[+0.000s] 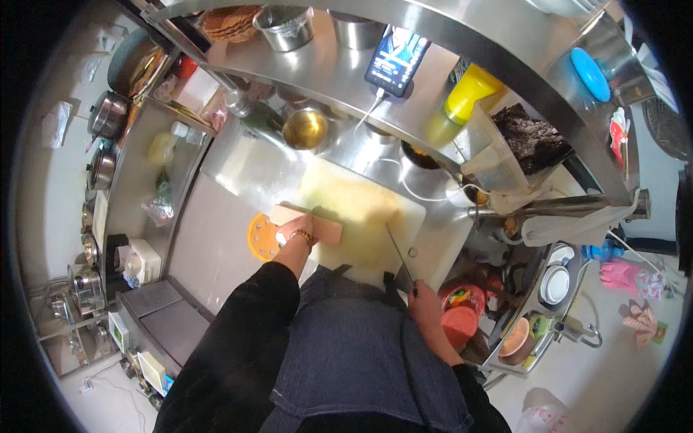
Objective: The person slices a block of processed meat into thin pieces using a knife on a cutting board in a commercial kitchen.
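Note:
My left hand (296,226) rests on a pale pink block (327,229), perhaps luncheon meat, with its fingers around the block's middle. The block lies at the left part of a large, yellowed cutting board (373,216). Beside my left wrist is a round orange lid or tray with holes (261,236). My right hand (425,301) grips the handle of a kitchen knife (399,250), whose blade points up across the board's right part, away from the block. A small ring-shaped thing (413,252) lies near the blade.
Behind the board stand a metal bowl (305,130) and other containers. A lit phone (397,62) with a cable leans on the steel shelf above, near a yellow bottle (471,94) and a bin of dark sheets (528,138). Red baskets (460,325) and a sink (528,346) are at right.

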The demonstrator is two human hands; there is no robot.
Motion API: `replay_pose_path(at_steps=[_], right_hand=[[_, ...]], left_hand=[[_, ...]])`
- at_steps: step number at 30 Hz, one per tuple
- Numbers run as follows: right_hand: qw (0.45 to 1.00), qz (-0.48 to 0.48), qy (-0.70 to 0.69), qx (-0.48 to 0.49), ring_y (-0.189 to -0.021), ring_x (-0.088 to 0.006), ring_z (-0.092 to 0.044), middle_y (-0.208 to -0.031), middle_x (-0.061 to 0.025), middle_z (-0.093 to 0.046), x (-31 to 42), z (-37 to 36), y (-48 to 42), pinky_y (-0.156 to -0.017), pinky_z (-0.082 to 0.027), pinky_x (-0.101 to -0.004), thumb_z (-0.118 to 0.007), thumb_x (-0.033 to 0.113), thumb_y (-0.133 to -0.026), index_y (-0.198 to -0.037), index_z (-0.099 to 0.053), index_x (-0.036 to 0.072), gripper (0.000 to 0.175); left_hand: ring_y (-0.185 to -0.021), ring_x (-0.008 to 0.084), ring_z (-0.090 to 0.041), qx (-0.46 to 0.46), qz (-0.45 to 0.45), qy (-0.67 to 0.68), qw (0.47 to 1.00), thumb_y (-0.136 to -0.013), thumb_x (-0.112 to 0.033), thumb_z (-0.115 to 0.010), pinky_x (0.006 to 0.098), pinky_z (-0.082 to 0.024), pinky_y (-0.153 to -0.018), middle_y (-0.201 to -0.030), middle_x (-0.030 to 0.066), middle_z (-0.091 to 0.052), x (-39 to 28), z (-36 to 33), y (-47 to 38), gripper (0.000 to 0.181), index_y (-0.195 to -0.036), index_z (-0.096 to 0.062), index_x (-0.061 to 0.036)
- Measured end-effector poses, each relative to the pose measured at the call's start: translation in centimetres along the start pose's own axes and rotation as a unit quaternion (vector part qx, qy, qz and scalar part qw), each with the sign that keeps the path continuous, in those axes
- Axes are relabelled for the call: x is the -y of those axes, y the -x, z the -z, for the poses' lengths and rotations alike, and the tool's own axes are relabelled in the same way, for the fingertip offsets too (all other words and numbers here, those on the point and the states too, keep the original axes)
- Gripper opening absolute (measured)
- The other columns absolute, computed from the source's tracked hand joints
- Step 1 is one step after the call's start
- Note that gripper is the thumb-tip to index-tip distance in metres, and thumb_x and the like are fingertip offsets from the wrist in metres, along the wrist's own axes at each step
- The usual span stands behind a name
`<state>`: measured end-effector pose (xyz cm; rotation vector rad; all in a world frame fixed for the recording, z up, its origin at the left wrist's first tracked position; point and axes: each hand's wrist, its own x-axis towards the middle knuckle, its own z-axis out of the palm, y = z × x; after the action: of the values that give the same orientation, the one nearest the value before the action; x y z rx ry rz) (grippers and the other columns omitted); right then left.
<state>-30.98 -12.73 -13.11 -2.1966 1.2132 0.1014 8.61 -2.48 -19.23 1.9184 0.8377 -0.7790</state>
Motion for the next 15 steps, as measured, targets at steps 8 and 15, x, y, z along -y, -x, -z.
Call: replay_pose_path(at_steps=[8,15], right_hand=[[0.997,-0.038,-0.059,-0.037,-0.092,-0.0528,-0.068,-0.094,-0.0308,-0.07,0.6,-0.2,-0.7,-0.079,-0.054,-0.0579,-0.068,0.018,-0.098,-0.105,-0.063,0.0,0.02],[0.995,-0.072,-0.054,-0.044,-0.09,-0.0524,-0.07,-0.092,-0.0304,-0.071,2.2,-1.4,-1.1,-0.076,-0.054,-0.0575,-0.07,0.018,-0.097,-0.109,-0.064,0.0,0.022]], left_hand=[[-0.091,0.03,-0.071,0.209,0.063,0.102,0.971,-0.096,-0.027,-0.082,0.048,-0.065,-0.078,-0.103,0.0167,-0.071,1.8,-2.3,0.0,0.032,-0.112,-0.071,-0.0014],[-0.103,0.0384,-0.066,0.14,-0.547,-0.344,0.751,-0.084,-0.015,-0.086,0.0511,-0.057,-0.086,-0.111,0.0198,-0.066,0.8,4.1,3.3,0.051,-0.127,-0.062,-0.0011]])
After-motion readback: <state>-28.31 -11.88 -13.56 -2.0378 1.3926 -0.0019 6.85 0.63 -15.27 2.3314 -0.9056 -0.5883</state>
